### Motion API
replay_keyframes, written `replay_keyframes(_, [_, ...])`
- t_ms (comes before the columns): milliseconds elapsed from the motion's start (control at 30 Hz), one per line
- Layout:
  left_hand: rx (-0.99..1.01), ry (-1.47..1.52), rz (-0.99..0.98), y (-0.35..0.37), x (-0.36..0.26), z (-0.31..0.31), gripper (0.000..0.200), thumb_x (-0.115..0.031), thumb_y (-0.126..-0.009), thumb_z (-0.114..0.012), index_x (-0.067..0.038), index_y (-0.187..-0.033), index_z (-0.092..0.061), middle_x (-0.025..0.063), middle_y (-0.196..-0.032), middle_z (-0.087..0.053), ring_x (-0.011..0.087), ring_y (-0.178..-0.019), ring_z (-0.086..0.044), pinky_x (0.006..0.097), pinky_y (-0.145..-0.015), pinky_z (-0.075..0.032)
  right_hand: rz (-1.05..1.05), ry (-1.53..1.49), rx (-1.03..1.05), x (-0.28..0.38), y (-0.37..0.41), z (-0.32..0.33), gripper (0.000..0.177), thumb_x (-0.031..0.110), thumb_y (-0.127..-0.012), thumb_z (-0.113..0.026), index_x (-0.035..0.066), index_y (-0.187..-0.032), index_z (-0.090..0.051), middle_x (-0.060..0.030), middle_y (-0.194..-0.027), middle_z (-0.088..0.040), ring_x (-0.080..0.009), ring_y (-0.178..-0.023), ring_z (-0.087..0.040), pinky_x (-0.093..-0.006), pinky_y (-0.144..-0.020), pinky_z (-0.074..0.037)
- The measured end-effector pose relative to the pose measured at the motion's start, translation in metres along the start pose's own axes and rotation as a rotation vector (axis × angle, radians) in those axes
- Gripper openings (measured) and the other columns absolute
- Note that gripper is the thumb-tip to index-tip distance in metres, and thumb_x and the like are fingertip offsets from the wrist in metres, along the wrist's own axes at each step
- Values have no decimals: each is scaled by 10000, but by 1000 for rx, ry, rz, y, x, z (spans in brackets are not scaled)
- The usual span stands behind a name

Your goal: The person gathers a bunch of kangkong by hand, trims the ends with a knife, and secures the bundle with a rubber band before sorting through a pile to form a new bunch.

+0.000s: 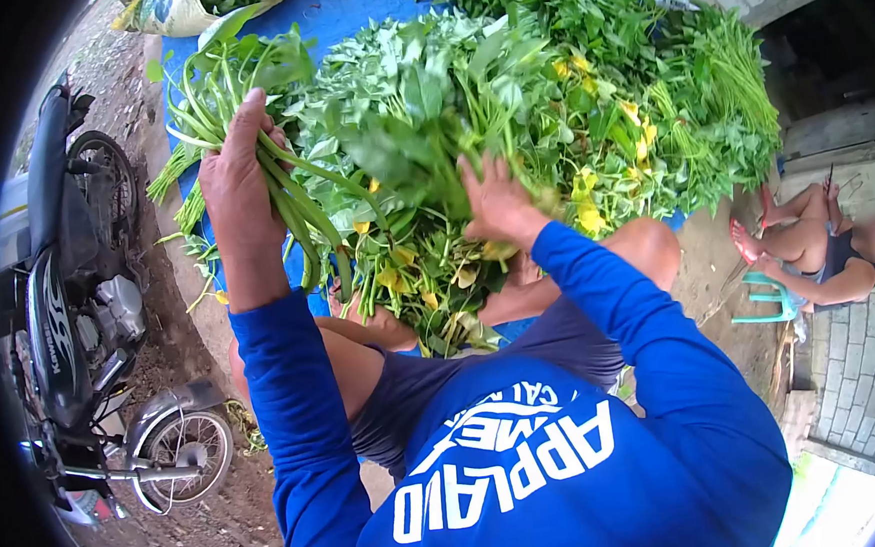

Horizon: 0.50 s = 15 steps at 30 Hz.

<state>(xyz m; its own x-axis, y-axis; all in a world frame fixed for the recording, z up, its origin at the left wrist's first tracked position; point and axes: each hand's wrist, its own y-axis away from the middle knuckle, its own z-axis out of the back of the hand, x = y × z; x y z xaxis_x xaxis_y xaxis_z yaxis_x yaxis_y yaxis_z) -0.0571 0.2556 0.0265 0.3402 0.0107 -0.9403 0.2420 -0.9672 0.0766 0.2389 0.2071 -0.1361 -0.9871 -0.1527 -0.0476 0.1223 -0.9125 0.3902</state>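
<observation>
My left hand [242,190], raised at the left of the pile, is closed around a bunch of long green stems [298,207] with leafy tops. The thumb points up along the stems, and their cut ends hang below the fist. My right hand [498,202] reaches over the heap of leafy greens [397,95] with its fingers apart, touching or just above the leaves. Some leaves near its fingertips are smeared by motion. Yellowed leaves [393,276] lie among the greens between my legs and below my right hand.
A blue tarp [337,14] lies under the greens. More bundled stems [731,75] are at the right, and a sack [176,11] stands at the upper left. A motorcycle [68,296] is parked at left. Another person [822,260] sits at the far right by a green stool [765,299].
</observation>
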Motion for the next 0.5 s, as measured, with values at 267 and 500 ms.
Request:
replay_keyframes(267, [-7, 1, 14, -4, 5, 2, 291, -288, -983, -782, -81, -835, -641, 19, -690, -611, 85, -536, -533, 230, -500, -402, 110, -641, -156, -3, 51, 14, 494, 345, -920, -717, 17, -1288, -684, -298, -1297, -658, -432, -1242, -623, -490, -1075, -494])
replay_keyframes(500, [14, -15, 19, 0, 7, -10, 285, -293, -984, -781, -88, -838, -649, 11, -681, -608, 83, -526, -523, 234, -492, -389, -289, -915, -569, -90, -14, -10, 266, 253, -886, -668, 40, -984, -794, -169, -937, -790, -313, -852, -768, -388, -814, -594])
